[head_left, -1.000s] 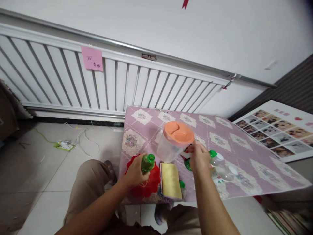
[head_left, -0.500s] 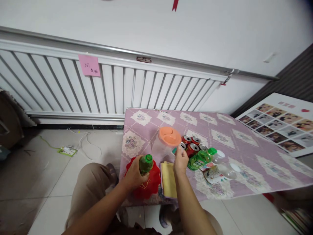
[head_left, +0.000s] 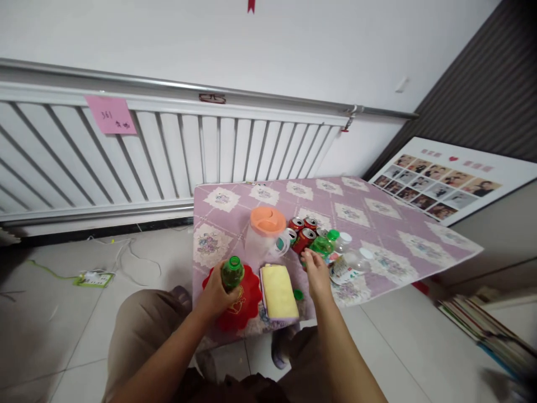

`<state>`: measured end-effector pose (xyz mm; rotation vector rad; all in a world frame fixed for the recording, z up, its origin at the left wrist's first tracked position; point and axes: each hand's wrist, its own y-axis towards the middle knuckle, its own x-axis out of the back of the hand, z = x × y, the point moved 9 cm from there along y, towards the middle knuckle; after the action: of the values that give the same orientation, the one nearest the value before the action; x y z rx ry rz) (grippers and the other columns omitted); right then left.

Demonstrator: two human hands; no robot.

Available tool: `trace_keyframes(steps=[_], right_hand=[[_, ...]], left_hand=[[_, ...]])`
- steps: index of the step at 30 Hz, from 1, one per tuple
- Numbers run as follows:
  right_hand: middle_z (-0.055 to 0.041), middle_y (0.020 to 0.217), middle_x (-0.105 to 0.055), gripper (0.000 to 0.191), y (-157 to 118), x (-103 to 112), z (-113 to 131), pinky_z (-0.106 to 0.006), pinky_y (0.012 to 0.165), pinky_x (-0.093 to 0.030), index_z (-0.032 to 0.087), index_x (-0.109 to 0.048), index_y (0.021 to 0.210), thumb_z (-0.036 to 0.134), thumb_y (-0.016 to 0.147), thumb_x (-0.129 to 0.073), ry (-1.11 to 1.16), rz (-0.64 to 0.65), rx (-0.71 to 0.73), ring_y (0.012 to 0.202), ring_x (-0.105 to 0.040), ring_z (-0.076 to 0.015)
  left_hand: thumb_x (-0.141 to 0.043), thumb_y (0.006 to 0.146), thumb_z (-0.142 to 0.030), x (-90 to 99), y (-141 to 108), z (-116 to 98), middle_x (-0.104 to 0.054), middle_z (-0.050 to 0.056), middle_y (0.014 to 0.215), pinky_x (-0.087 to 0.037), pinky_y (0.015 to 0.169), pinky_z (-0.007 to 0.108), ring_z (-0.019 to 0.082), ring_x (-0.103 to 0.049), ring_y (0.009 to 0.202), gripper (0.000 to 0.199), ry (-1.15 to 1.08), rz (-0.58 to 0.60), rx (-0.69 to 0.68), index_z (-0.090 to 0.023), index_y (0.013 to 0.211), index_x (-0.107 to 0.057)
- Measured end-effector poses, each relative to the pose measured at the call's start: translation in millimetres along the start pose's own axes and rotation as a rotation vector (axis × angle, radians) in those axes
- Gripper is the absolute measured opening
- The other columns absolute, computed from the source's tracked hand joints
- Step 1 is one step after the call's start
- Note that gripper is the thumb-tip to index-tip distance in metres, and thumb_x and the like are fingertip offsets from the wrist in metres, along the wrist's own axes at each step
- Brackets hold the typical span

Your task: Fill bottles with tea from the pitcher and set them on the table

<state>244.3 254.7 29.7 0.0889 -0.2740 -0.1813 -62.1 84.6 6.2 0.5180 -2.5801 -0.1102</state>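
My left hand [head_left: 216, 292] is wrapped round an uncapped green bottle [head_left: 233, 273], upright over a red scalloped plate [head_left: 247, 310]. My right hand [head_left: 315, 270] has its fingers drawn together beside the green bottle lying on the table [head_left: 322, 245]; what they hold, if anything, is hidden. Between my hands lies a folded yellow cloth [head_left: 280, 292], with a green cap [head_left: 298, 294] just right of it. Behind the cloth stands a clear pitcher [head_left: 257, 243] with an orange lid [head_left: 267, 220].
Several red cans [head_left: 304, 239] stand right of the pitcher. Clear bottles with white caps [head_left: 356, 259] lie farther right. The patterned tablecloth [head_left: 268, 195] reaches the white radiator [head_left: 235, 145]. A photo board [head_left: 436, 182] leans at the right.
The camera view has turned right. My right hand has moved from the pitcher's side toward the lying green bottle. The green cap now shows beside the cloth.
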Motion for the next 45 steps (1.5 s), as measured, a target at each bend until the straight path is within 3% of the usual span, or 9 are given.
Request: trace_keyframes(steps=[5, 8, 12, 16, 20, 28, 33, 38, 45], right_hand=[[-0.0081, 0.090, -0.073, 0.041, -27, 34, -37, -0.042, 0.080, -0.053, 0.018, -0.069, 0.094, 0.049, 0.068, -0.063, -0.151, -0.007, -0.023, 0.081, -0.067, -0.0250], [-0.0067, 0.087, -0.072, 0.034, -53, 34, -59, -0.045, 0.082, -0.054, 0.020, -0.070, 0.092, 0.034, 0.062, -0.064, -0.239, 0.039, -0.035, 0.076, -0.065, -0.0244], [-0.0070, 0.094, -0.070, 0.047, -77, 25, -76, -0.046, 0.091, -0.053, 0.020, -0.071, 0.106, 0.024, 0.060, -0.060, -0.323, 0.109, -0.016, 0.088, -0.067, -0.0262], [-0.0085, 0.105, -0.068, 0.051, -78, 18, -79, -0.047, 0.101, -0.048, 0.022, -0.068, 0.117, 0.026, 0.067, -0.059, -0.372, 0.145, 0.009, 0.102, -0.065, -0.0279], [-0.0076, 0.099, -0.068, 0.038, -70, 18, -76, -0.045, 0.101, -0.046, 0.024, -0.072, 0.103, 0.029, 0.068, -0.060, -0.385, 0.163, 0.026, 0.100, -0.064, -0.0277], [-0.0067, 0.072, -0.070, 0.035, -72, 24, -67, -0.043, 0.074, -0.056, 0.021, -0.063, 0.080, 0.050, 0.061, -0.065, -0.299, 0.107, -0.023, 0.071, -0.066, -0.0262], [-0.0102, 0.089, -0.075, 0.044, -93, -11, -32, -0.036, 0.073, -0.058, 0.020, -0.061, 0.096, 0.055, 0.069, -0.061, -0.151, 0.191, 0.013, 0.079, -0.072, -0.0242], [-0.0088, 0.094, -0.075, 0.041, -112, -66, 37, -0.033, 0.069, -0.058, 0.019, -0.065, 0.107, 0.046, 0.077, -0.063, -0.075, 0.386, 0.130, 0.073, -0.070, -0.0207], [-0.0109, 0.105, -0.073, 0.032, -124, -110, 123, -0.039, 0.085, -0.056, 0.019, -0.069, 0.113, 0.026, 0.084, -0.058, -0.297, 0.458, 0.522, 0.095, -0.070, -0.0245]], left_hand=[[-0.072, 0.074, -0.024, 1.0, 0, 3, -0.055, 0.014, 0.138, -0.045, 0.110, 0.048, 0.028, -0.057, 0.129, 0.075, 0.020, -0.026, 0.016, -0.022, 0.139, -0.034], [-0.072, 0.074, -0.024, 2.6, 0, 0, -0.057, 0.013, 0.135, -0.047, 0.108, 0.048, 0.028, -0.059, 0.125, 0.071, 0.017, -0.040, 0.002, -0.023, 0.137, -0.037], [-0.070, 0.075, -0.025, 2.0, 1, -1, -0.056, 0.015, 0.136, -0.047, 0.108, 0.049, 0.028, -0.059, 0.127, 0.072, 0.017, -0.033, -0.001, -0.022, 0.137, -0.035], [-0.071, 0.073, -0.027, 1.4, 2, 3, -0.054, 0.018, 0.137, -0.045, 0.109, 0.051, 0.031, -0.056, 0.130, 0.076, 0.023, -0.039, 0.013, -0.019, 0.138, -0.032], [-0.071, 0.074, -0.027, 0.5, 2, 3, -0.055, 0.017, 0.137, -0.045, 0.109, 0.050, 0.030, -0.057, 0.129, 0.076, 0.007, -0.024, 0.033, -0.020, 0.138, -0.032], [-0.072, 0.072, -0.021, -1.2, 2, 0, -0.055, 0.014, 0.138, -0.042, 0.112, 0.048, 0.027, -0.057, 0.128, 0.077, -0.061, 0.007, 0.013, -0.020, 0.139, -0.035], [-0.073, 0.070, -0.017, -0.4, 2, -1, -0.055, 0.015, 0.138, -0.041, 0.113, 0.047, 0.028, -0.056, 0.129, 0.076, -0.064, -0.021, -0.010, -0.020, 0.137, -0.037], [-0.073, 0.069, -0.017, -0.4, 3, -2, -0.054, 0.016, 0.139, -0.040, 0.115, 0.048, 0.028, -0.054, 0.132, 0.079, -0.056, -0.041, -0.030, -0.018, 0.139, -0.036], [-0.071, 0.069, -0.014, -1.6, 4, -5, -0.054, 0.017, 0.136, -0.042, 0.112, 0.049, 0.029, -0.053, 0.131, 0.078, -0.045, -0.048, -0.089, -0.018, 0.139, -0.036]])
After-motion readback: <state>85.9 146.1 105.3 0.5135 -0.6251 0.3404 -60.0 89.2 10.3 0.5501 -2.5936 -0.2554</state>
